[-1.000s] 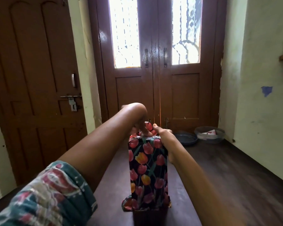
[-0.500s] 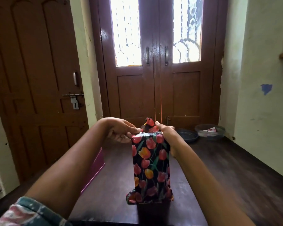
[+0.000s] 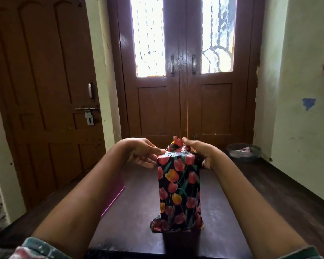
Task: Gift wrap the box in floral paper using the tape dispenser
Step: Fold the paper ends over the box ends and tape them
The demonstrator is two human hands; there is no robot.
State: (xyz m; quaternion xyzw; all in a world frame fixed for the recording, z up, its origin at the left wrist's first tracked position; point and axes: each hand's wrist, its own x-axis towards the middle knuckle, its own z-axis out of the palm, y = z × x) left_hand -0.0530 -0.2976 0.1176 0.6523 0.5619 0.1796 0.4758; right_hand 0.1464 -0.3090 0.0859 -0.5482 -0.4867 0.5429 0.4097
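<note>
At the far left stood a closed brown door. Nearer, a pink object lay along the left edge of the dark worktop, partly hidden behind the left forearm. The left grip, a bare hand, was clamped on the top left edge of the box, thumb above and curled fingers against the side. The box stood on end near the middle of the worktop, its long axis upright and one broad face turned toward the camera, already sheathed in floral paper. At its top the loose paper stuck up in a crumpled flap, and the right grip pinched that flap between thumb and fingers. At the foot the paper flared out unfolded on the left. The box looked light and stiff enough to take a firm hold on its edges. The paper seemed thin, glossy, probably slippery and easy to tear, so best held at the folds, close to the corners. Far right, a basin sat on the floor by the wall. No tape dispenser was in view.
</note>
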